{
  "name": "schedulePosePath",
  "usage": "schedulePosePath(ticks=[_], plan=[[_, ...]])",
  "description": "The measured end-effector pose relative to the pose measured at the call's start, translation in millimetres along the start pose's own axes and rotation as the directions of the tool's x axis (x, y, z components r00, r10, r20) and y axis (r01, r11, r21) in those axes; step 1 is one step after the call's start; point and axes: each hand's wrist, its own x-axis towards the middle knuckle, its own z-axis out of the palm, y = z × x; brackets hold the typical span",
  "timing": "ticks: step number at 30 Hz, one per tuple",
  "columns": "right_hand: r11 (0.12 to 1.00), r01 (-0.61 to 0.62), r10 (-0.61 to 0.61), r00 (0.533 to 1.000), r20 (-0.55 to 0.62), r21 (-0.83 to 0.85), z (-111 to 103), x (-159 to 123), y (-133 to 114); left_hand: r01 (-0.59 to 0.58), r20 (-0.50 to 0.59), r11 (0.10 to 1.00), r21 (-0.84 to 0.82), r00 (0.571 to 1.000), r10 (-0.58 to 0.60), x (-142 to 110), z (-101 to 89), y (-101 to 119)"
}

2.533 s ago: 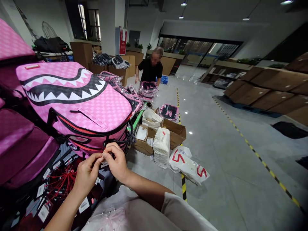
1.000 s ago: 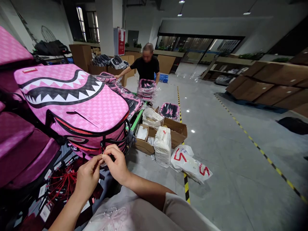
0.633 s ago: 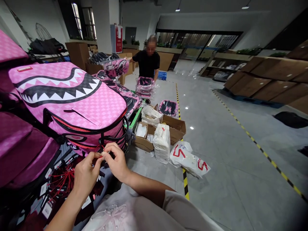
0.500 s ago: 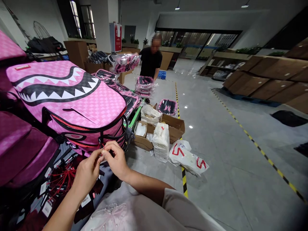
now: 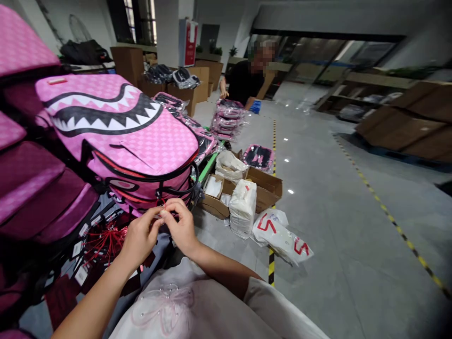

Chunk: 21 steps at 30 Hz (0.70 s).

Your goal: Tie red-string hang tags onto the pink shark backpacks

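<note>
A pink checkered backpack with a black shark mouth and white teeth lies in front of me. At its near edge, my left hand and my right hand meet with fingertips pinched together. Between them runs a thin red string, which reaches up to the black strap by the backpack's handle; its far end is partly hidden by my fingers. Below and left of my left hand lies a bundle of hang tags with red strings fanned out.
More pink backpacks are stacked at the left. Beyond, a person in black stands by plastic-wrapped pink bags. Open cardboard boxes, a white packet stack and white plastic bags sit on the floor to the right.
My view has swung a little left. Both hands stay pinched at the red string. The person behind has lowered a wrapped pink bag onto the stack and leans over it.
</note>
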Motion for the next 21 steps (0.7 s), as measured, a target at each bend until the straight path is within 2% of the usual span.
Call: schedulePosePath(ticks=[2,5,10,13,17,21], plan=[[1.0,-0.012,0.012,1.0,0.006,-0.016,-1,-1,1,0.011,-0.012,1.0,0.016,1.0,-0.011,-1,2.5,2],[0.999,-0.015,0.016,1.0,0.018,-0.052,-2,-2,1,0.067,-0.104,0.996,0.064,0.993,-0.061,-2,6.1,4],[0.992,-0.004,0.008,0.999,0.032,-0.128,-2,-2,3,0.002,-0.076,1.0,-0.005,0.997,-0.003,-5,10.1,3],[0.991,-0.012,0.017,0.999,0.036,-0.13,-1,-4,6,0.029,-0.152,0.999,0.02,0.988,-0.025,-8,12.8,1],[0.99,0.001,0.003,1.0,0.03,-0.14,-2,-7,12,0.012,-0.118,0.999,0.035,0.993,-0.008,-9,16.7,0],[0.991,-0.007,0.01,1.0,0.021,-0.134,-1,-8,19,0.081,-0.151,0.994,0.076,0.986,-0.069,-10,18.9,-2]])
